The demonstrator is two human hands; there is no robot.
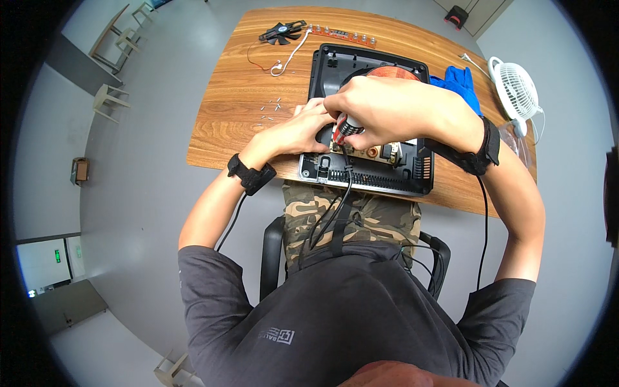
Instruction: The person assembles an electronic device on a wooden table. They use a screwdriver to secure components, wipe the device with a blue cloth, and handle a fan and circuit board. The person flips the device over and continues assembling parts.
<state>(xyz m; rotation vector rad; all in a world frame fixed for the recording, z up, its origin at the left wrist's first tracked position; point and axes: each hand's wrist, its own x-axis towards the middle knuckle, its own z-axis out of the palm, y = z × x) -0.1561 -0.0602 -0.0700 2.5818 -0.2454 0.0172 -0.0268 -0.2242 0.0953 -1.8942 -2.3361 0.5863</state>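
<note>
A black plastic appliance housing (380, 184) lies open at the table's near edge, with a circuit board (372, 153) and a round copper coil (393, 73) inside. My right hand (374, 113) is closed round a screwdriver (344, 129) with a red, white and black handle, held upright over the board's left part. Its tip is hard to make out. Over the housing's left side lies my left hand (300, 132), thumb stretched out by the board's edge and fingers spread, their tips partly hidden by the right hand.
Several small screws (271, 111) are scattered left of the housing. Beyond them lie a black cooling fan (282, 32), a white cable (293, 55) and an orange strip board (342, 34). A blue cloth-like item (461, 84) and a white desk fan (516, 90) are at the right.
</note>
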